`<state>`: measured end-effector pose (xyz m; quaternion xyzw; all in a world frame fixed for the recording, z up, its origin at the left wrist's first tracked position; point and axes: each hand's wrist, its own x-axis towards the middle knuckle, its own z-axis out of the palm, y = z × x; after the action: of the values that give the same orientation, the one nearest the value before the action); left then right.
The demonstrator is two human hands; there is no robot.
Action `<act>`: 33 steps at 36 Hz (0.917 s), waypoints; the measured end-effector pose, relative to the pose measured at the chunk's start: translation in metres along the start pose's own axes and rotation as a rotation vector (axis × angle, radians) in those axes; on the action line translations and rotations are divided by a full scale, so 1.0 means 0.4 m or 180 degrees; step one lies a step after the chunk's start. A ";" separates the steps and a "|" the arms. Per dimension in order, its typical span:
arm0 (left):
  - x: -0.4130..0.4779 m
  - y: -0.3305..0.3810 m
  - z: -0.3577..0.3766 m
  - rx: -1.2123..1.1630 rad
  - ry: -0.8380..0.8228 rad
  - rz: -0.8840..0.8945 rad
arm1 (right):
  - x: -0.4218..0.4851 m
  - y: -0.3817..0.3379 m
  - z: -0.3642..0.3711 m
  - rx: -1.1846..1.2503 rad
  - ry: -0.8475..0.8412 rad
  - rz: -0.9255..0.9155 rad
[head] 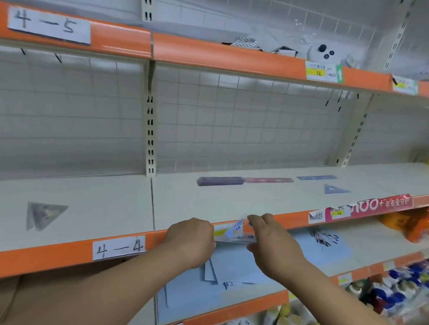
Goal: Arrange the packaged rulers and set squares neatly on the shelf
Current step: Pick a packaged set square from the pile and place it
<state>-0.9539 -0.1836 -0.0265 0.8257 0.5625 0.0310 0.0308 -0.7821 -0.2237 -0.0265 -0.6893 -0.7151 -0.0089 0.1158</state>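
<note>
Work looks partway: left hand (189, 240) and right hand (271, 246) pinch a clear packet (236, 232) at the shelf (101, 217) edge; rulers (242, 182) lie beyond them, one set square (42, 214) far left, unaligned.

You are looking at a cream shelf (195, 202) with an orange strip (33, 263), a purple ruler pack (219, 181), a pink ruler pack (268, 180), a blue set square (335, 189) and a grey set square (42, 214). The clear packet (236, 232) is showing blue and yellow print.
</note>
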 end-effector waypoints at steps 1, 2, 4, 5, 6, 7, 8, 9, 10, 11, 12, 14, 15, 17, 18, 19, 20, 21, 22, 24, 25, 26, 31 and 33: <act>0.015 0.014 0.002 0.0009 0.0000 0.0015 | 0.006 0.015 -0.001 -0.0007 -0.0010 0.0036; 0.032 0.026 0.005 0.0027 0.0002 0.0028 | 0.013 0.032 -0.001 -0.0007 -0.0010 0.0068; 0.069 0.050 0.010 0.0064 0.0009 0.0046 | 0.034 0.067 0.000 -0.0004 -0.0001 0.0121; 0.091 0.059 0.011 0.0072 0.0007 0.0054 | 0.047 0.085 0.000 -0.0015 0.0000 0.0140; 0.114 0.068 0.012 0.0079 0.0016 0.0056 | 0.060 0.103 0.000 -0.0029 0.0009 0.0154; 0.147 0.080 0.014 0.0076 0.0032 0.0070 | 0.077 0.129 -0.001 -0.0057 0.0037 0.0164; 0.172 0.086 0.014 0.0081 0.0045 0.0078 | 0.088 0.146 -0.003 -0.0079 0.0057 0.0165; 0.189 0.089 0.011 0.0078 0.0055 0.0079 | 0.096 0.158 -0.006 -0.0102 0.0060 0.0170; 0.215 0.097 0.009 0.0048 0.0075 0.0092 | 0.106 0.177 -0.009 -0.0140 0.0063 0.0184; 0.247 0.109 0.009 0.0016 0.0088 0.0114 | 0.120 0.200 -0.012 -0.0189 0.0053 0.0212; 0.279 0.121 0.009 -0.0002 0.0093 0.0142 | 0.136 0.221 -0.017 -0.0223 0.0041 0.0258; 0.342 0.150 0.009 -0.0028 0.0118 0.0228 | 0.168 0.265 -0.031 -0.0279 0.0024 0.0361; 0.372 0.166 0.009 -0.0035 0.0136 0.0284 | 0.185 0.289 -0.038 -0.0306 0.0044 0.0399; 0.427 0.195 0.008 -0.0025 0.0160 0.0401 | 0.219 0.334 -0.049 -0.0332 0.0077 0.0472; 0.454 0.208 0.009 -0.0027 0.0164 0.0448 | 0.234 0.353 -0.053 -0.0326 0.0081 0.0511; 0.479 0.221 0.009 -0.0036 0.0167 0.0483 | 0.247 0.371 -0.057 -0.0318 0.0082 0.0543; 0.502 0.232 0.010 -0.0038 0.0171 0.0510 | 0.258 0.388 -0.060 -0.0324 0.0086 0.0563; 0.523 0.243 0.011 -0.0035 0.0180 0.0534 | 0.269 0.404 -0.062 -0.0342 0.0082 0.0571; 0.541 0.254 0.014 -0.0025 0.0180 0.0555 | 0.278 0.419 -0.063 -0.0353 0.0081 0.0568; 0.573 0.275 0.020 -0.0004 0.0141 0.0595 | 0.291 0.449 -0.061 -0.0353 0.0073 0.0556; 0.586 0.286 0.024 0.0009 0.0106 0.0602 | 0.297 0.462 -0.059 -0.0341 0.0063 0.0549; 0.600 0.299 0.027 0.0027 0.0067 0.0600 | 0.304 0.477 -0.057 -0.0334 0.0048 0.0537; 0.668 0.363 0.038 0.0126 -0.0011 0.0556 | 0.346 0.548 -0.051 -0.0300 0.0039 0.0484; 0.692 0.386 0.045 0.0140 -0.0054 0.0519 | 0.366 0.580 -0.047 -0.0275 0.0017 0.0449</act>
<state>-0.7081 0.0174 -0.0267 0.8695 0.4936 0.0140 0.0148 -0.5535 -0.0713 -0.0164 -0.7423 -0.6634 -0.0335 0.0882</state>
